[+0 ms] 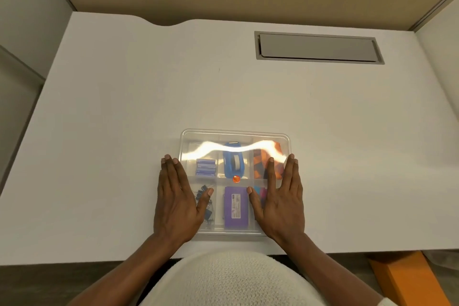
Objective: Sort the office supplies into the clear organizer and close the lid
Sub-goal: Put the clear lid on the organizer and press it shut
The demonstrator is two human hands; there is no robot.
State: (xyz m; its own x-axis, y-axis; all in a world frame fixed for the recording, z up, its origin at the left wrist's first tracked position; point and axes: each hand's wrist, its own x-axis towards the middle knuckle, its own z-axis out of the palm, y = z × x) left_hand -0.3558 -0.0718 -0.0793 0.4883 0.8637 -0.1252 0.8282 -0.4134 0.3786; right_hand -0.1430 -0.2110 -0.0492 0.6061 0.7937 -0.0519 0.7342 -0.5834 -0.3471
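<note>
The clear organizer [234, 133] lies near the front edge of the white desk, with its clear lid down over the compartments and a bright glare across the top. Under the lid I see a blue tape dispenser [233, 164], a stack of blue staple boxes [206, 167], orange and purple sticky notes [261, 161], black binder clips [201, 193] and a purple case [236, 208]. My left hand [176, 202] lies flat on the lid's left side. My right hand [280, 200] lies flat on its right side. Both have fingers spread and hold nothing.
The white desk [124, 112] has a grey cable hatch [319, 47] at the back right. Partition walls stand behind and at both sides. An orange object [407, 278] sits on the floor at the lower right. My white top fills the bottom middle.
</note>
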